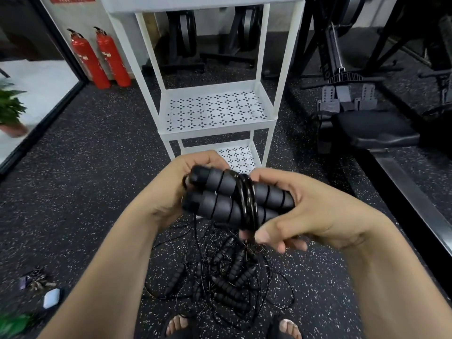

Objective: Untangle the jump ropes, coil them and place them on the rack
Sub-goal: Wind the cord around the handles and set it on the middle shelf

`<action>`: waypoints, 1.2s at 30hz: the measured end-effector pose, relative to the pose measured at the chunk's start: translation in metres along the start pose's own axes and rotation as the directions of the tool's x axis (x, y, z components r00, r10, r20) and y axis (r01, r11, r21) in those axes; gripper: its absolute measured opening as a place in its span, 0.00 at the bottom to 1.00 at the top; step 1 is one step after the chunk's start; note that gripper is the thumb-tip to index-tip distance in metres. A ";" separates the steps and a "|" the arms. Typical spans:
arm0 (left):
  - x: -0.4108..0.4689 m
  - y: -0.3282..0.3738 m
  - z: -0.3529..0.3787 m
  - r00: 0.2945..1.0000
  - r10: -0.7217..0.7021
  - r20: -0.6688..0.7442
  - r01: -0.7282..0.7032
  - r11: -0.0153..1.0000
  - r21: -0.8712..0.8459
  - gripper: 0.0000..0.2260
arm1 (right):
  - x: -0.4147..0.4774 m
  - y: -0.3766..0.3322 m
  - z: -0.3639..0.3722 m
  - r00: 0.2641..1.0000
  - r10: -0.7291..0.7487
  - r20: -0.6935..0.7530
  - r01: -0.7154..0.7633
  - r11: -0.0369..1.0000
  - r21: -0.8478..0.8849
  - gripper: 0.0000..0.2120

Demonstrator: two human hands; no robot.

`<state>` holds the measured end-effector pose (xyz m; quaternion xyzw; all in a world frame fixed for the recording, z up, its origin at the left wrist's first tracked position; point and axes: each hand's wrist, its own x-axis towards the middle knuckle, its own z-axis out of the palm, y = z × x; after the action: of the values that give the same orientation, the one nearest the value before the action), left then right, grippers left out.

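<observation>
Two black foam jump-rope handles (220, 192) lie side by side in front of my chest, with their thin black cord wound round their middle in several turns. My left hand (171, 189) grips the handles' left ends. My right hand (293, 211) holds their right ends, its thumb and fingers pinching the cord below the coil. A strand hangs from the bundle toward the floor. A tangled pile of other black jump ropes (227, 277) lies on the speckled floor between my feet. The white rack (215, 128) stands just beyond my hands, its perforated shelves bare.
Two red fire extinguishers (102, 57) stand at the back left. A rowing machine (367, 123) and dark gym frames fill the right side. A potted plant (9, 111) sits at the left, and small items (39, 287) lie on the floor lower left.
</observation>
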<state>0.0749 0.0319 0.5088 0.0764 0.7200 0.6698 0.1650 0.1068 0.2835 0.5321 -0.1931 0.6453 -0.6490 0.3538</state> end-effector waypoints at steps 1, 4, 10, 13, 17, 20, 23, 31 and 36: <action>0.000 0.001 0.004 0.997 -0.023 -0.072 0.025 0.999 0.029 0.26 | 0.001 0.001 -0.001 0.998 -0.042 -0.046 0.044 0.998 0.044 0.21; 0.005 -0.004 0.017 0.986 -0.005 -0.168 0.017 0.997 0.074 0.24 | 0.007 0.006 -0.002 0.972 -0.128 -0.199 0.158 0.977 0.142 0.29; 0.011 -0.011 0.038 0.998 -0.004 -0.069 0.021 0.970 0.241 0.17 | 0.021 0.008 -0.002 0.825 -0.205 -0.526 0.315 0.940 0.127 0.21; 0.007 -0.013 0.040 1.000 0.003 -0.020 0.007 0.891 0.454 0.14 | 0.025 0.019 -0.013 0.692 -0.190 -0.696 0.273 0.962 0.009 0.23; 0.002 -0.006 0.037 1.000 0.010 -0.019 0.003 0.801 0.598 0.13 | 0.027 0.033 -0.020 0.643 -0.182 -0.743 0.081 0.982 -0.171 0.26; -0.003 0.002 0.030 0.998 0.050 -0.035 -0.019 0.798 0.602 0.12 | 0.027 0.037 -0.022 0.728 -0.122 -0.675 -0.055 0.971 -0.235 0.25; -0.005 0.004 0.021 0.991 0.109 -0.077 -0.046 0.819 0.571 0.12 | 0.025 0.033 -0.019 0.837 -0.001 -0.547 -0.155 0.959 -0.239 0.24; -0.008 0.009 0.002 0.983 0.165 -0.085 -0.110 0.890 0.443 0.15 | 0.010 0.019 -0.009 0.958 0.251 -0.141 -0.279 0.929 -0.244 0.24; -0.006 0.005 -0.007 0.990 0.128 -0.057 -0.119 0.984 0.131 0.08 | 0.000 0.009 -0.005 0.987 0.139 0.081 -0.135 0.989 -0.057 0.21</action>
<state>0.0779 0.0235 0.5147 0.1092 0.7600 0.6337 0.0943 0.1053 0.2873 0.5226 -0.1848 0.6579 -0.5974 0.4196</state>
